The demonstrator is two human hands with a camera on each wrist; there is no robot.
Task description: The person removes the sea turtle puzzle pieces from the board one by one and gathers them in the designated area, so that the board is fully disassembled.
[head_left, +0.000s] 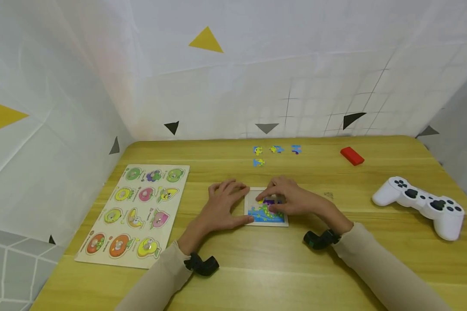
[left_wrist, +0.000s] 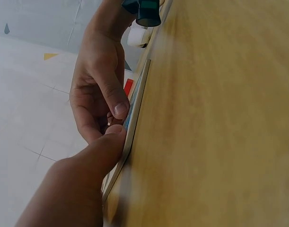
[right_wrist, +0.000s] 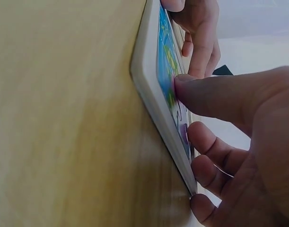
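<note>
A small jigsaw puzzle in a white-edged tray [head_left: 269,224] lies on the table, partly filled with a blue, green, yellow and purple picture. My left hand [head_left: 223,207] rests at its left side, fingers spread near the upper left corner, the thumb touching the lower left edge. Over the right part of the puzzle is my right hand [head_left: 292,196]. Its thumb [right_wrist: 196,92] presses on the picture and its index finger reaches the upper left area. No piece shows between these fingers. Several loose jigsaw pieces [head_left: 258,163] lie behind the tray.
On the left lies a wooden fruit knob puzzle board [head_left: 144,224]. A red block [head_left: 352,156] sits at the back right. Nearer the right edge is a white game controller [head_left: 422,203]. White patterned cloth [head_left: 233,95] hangs behind the table [head_left: 257,276].
</note>
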